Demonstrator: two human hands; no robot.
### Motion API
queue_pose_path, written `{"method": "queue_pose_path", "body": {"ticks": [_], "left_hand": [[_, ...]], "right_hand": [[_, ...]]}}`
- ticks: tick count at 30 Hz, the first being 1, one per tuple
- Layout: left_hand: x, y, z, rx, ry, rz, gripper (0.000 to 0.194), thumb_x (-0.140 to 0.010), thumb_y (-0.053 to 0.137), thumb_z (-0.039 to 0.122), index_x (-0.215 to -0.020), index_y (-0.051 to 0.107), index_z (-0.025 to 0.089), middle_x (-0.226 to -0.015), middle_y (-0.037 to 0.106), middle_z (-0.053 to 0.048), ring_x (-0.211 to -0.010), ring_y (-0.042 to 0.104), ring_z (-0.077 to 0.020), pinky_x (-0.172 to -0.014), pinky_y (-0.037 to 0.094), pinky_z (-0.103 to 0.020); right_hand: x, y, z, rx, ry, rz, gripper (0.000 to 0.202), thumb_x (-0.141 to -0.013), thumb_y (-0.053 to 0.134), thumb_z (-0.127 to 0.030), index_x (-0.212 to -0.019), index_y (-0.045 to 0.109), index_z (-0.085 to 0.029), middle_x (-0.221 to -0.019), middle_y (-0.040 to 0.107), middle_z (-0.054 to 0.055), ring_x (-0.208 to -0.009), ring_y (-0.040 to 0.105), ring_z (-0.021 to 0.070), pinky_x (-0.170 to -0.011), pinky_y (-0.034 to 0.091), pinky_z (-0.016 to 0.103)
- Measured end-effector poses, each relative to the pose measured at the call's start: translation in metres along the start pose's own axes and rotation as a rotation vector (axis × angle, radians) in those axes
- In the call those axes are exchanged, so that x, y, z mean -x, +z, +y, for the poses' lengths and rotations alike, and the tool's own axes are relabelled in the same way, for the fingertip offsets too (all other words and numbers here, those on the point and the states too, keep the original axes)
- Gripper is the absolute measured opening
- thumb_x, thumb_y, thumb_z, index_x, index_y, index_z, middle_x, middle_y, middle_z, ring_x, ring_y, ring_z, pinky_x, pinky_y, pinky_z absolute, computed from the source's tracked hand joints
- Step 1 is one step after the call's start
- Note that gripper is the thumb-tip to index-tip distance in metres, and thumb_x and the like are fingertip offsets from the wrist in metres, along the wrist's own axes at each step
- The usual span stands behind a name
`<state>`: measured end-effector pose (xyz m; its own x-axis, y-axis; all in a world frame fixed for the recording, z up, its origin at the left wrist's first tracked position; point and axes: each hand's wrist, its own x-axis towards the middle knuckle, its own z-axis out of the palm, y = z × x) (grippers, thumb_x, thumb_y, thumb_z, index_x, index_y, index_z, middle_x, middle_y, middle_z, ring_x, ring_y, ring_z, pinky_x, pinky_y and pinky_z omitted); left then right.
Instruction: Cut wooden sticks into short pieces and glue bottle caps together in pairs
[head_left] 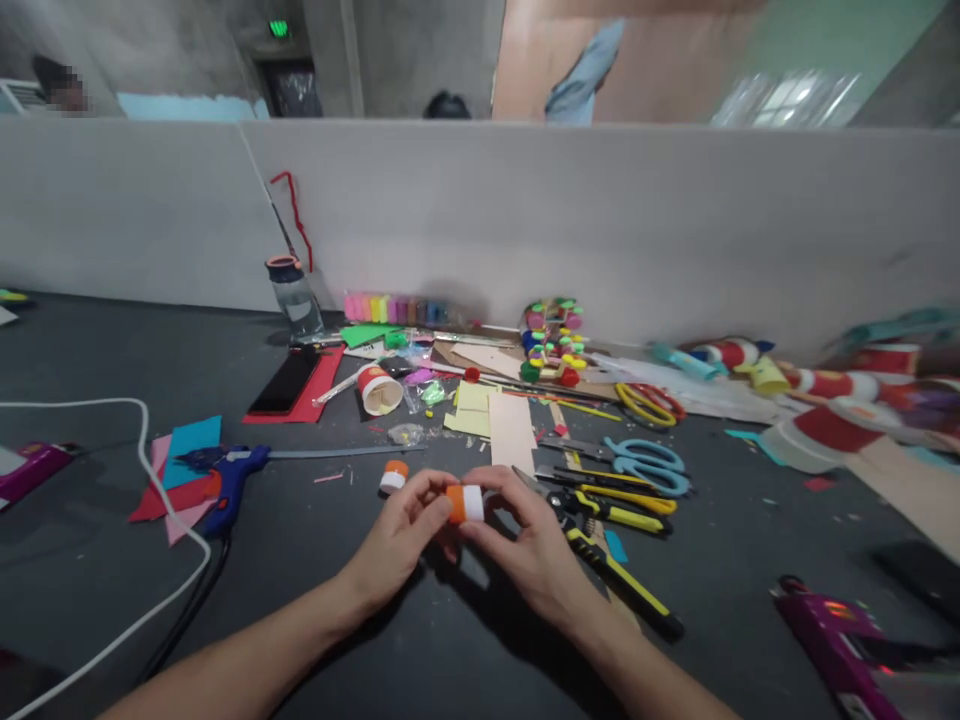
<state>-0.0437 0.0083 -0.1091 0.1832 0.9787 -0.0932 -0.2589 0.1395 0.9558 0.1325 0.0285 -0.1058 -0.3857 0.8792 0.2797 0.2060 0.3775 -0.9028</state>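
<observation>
Between my two hands, a small orange and white cylinder (465,504) is held sideways above the dark table. The fingers of my left hand (409,530) pinch its orange end. My right hand (529,545) grips the white end with thumb and forefinger. Just behind my left hand stands a second small orange and white cylinder (394,477). Sheets of yellow paper (472,408) and pale card (511,430) lie beyond my fingers. Close to my right hand are scissors with blue handles (649,465) and black and yellow pliers (622,580).
A blue glue gun (231,490) with its black cable lies at left, near a white cable (196,545). A phone (286,380), a water bottle (298,300) and a paper cup (379,390) stand or lie farther back. A grey partition (480,210) crosses behind.
</observation>
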Motion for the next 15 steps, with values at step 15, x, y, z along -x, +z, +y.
{"method": "queue_pose_path", "body": {"ticks": [15], "left_hand": [[0.001, 0.014, 0.008, 0.098, -0.058, -0.178, 0.059, -0.068, 0.078, 0.066, -0.097, 0.069, 0.015, -0.081, 0.064, -0.003, -0.067, 0.059, -0.0149, -0.057, 0.052, -0.027]], "right_hand": [[0.003, -0.01, -0.019, 0.218, -0.32, -0.083, 0.034, -0.096, 0.064, -0.045, -0.116, 0.067, -0.017, -0.118, 0.062, 0.008, -0.112, 0.059, 0.0246, -0.096, 0.05, 0.046]]}}
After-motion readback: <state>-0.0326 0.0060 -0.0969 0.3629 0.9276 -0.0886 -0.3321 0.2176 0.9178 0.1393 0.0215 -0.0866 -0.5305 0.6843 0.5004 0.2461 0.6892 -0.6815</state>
